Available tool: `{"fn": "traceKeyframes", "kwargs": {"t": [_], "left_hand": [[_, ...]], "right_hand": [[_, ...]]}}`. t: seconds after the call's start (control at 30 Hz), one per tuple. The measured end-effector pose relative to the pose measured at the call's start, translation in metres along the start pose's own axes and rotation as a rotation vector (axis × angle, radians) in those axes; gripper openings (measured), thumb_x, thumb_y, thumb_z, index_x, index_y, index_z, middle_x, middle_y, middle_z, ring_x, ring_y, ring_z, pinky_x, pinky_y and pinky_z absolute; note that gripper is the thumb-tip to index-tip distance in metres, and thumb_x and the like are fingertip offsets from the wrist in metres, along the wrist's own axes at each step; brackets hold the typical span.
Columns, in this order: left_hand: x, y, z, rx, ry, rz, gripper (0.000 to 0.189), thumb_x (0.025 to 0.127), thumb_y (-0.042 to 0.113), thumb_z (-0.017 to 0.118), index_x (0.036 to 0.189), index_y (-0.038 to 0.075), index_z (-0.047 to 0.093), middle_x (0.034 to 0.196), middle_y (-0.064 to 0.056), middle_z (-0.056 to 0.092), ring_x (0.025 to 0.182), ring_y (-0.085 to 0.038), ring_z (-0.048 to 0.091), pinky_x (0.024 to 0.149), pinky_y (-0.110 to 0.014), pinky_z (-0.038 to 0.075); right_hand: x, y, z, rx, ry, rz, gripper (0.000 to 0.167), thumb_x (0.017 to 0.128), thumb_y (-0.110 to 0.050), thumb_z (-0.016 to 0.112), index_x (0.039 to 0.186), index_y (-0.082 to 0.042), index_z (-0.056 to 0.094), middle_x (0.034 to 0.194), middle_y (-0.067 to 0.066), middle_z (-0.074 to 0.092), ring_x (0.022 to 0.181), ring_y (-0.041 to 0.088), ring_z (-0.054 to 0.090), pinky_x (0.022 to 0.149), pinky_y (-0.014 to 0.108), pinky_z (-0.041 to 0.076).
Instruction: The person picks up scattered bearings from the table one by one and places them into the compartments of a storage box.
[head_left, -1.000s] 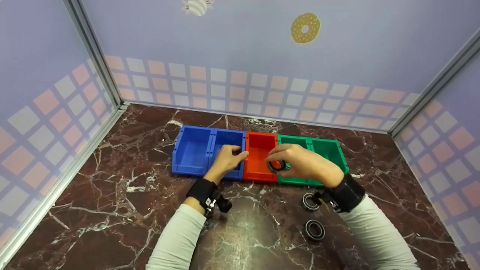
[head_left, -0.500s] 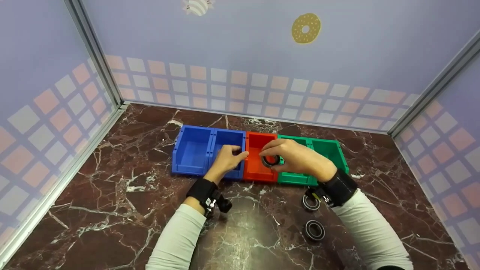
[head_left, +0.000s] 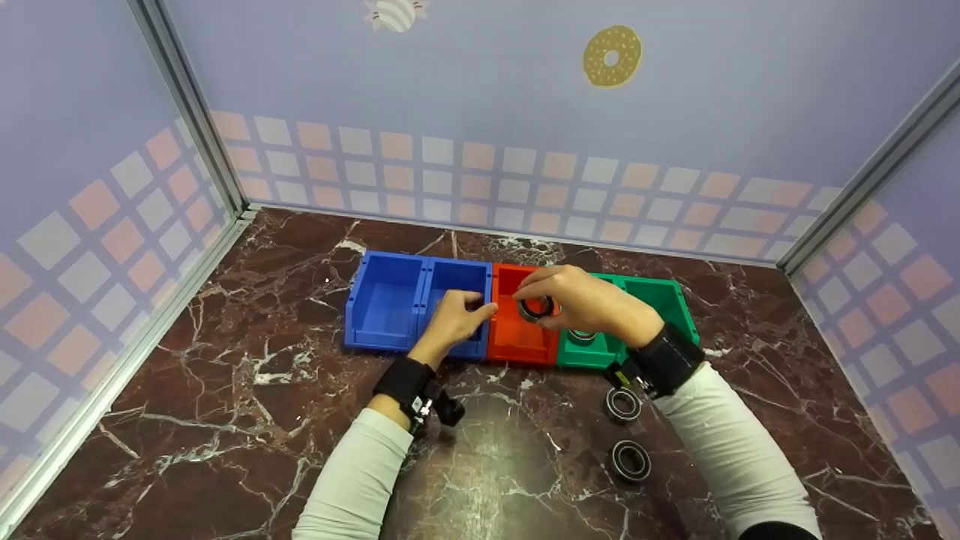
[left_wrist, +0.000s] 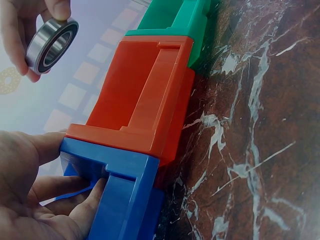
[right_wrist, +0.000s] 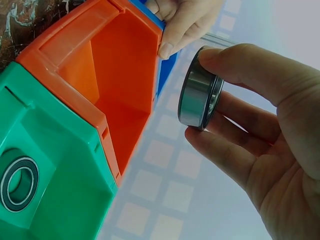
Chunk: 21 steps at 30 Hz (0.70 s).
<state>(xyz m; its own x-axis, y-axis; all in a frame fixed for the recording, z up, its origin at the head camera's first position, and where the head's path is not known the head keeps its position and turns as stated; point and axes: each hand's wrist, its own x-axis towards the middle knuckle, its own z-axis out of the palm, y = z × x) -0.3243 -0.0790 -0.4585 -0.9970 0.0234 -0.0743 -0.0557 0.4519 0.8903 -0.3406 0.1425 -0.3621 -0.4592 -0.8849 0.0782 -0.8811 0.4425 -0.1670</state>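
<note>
My right hand [head_left: 592, 300] pinches a metal ball bearing [right_wrist: 194, 100] between thumb and fingertips. It holds the bearing tilted above the red bin [head_left: 517, 346], apart from the bin's walls. My left hand [head_left: 452, 321] grips the wall of the blue bin [left_wrist: 117, 200] beside the red one; its thumb lies on the rim and the other fingers reach inside the blue bin. Another bearing [right_wrist: 34, 181] lies in the green bin [right_wrist: 65, 150] next to the red bin, partly covered by the right hand in the head view.
Two more bearings, a nearer one [head_left: 616, 459] and a farther one [head_left: 637, 406], lie on the dark marbled table [head_left: 225, 420] in front of the green bins. A second blue bin [head_left: 386, 300] ends the row at left, a second green bin [head_left: 660, 300] at right. Panel walls enclose the table.
My right hand has moved left and slightly away from me with the bearing, from the red and green bins' border to over the red bin. The left hand stays where it was.
</note>
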Motion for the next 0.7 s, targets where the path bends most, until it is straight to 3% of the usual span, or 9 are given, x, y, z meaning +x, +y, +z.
{"fn": "traceKeyframes", "kwargs": {"t": [0.7], "left_hand": [[0.001,0.000,0.000,0.035,-0.003,0.003,0.054,0.095,0.031,0.065,0.137,-0.003,0.056,0.144,-0.021,0.054,0.137,-0.033,0.048,0.113,-0.044,0.042]], "right_hand": [[0.017,0.019,0.009,0.028,-0.008,0.057,0.045,0.081,-0.009,0.078,0.125,-0.012,0.069,0.124,0.010,0.068,0.113,0.027,0.065,0.091,0.039,0.057]]}}
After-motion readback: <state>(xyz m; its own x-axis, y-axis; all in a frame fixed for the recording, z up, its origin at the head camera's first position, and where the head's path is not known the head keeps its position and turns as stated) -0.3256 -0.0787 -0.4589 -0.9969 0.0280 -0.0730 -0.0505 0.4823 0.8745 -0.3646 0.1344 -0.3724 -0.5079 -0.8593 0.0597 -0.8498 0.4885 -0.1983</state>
